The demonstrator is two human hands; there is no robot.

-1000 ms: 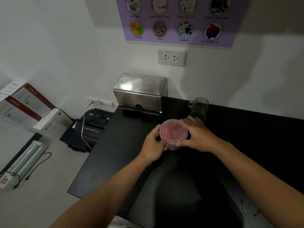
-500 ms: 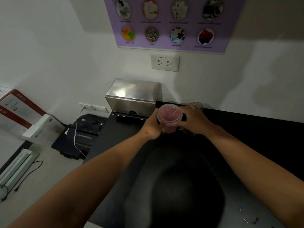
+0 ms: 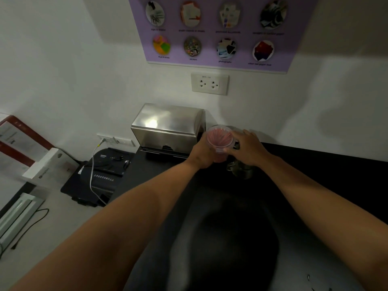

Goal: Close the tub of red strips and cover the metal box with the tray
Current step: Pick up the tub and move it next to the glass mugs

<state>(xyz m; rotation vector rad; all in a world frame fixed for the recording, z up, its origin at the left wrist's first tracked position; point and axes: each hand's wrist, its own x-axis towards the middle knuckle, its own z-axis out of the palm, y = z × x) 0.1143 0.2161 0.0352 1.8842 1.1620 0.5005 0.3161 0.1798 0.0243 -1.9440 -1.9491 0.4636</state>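
Note:
A round clear tub (image 3: 219, 140) holding red strips, with a clear lid on top, is held up above the black table (image 3: 315, 169). My left hand (image 3: 202, 153) grips its left side and base. My right hand (image 3: 246, 149) holds its right rim, fingers on the lid's edge. Just left of the tub stands the shiny metal box (image 3: 168, 128), against the wall, with its rounded top shut and a dark slot low on its front. No tray can be made out.
A glass mug (image 3: 239, 170) stands on the table under my right hand. A wall socket (image 3: 209, 84) and purple poster (image 3: 216, 30) are above. On the floor at left sit a black shredder (image 3: 102, 175) with a white cable, and boxes (image 3: 39, 162).
Both hands have lifted the tub from the table and carried it farther back, up to the right end of the metal box. The view has tilted slightly.

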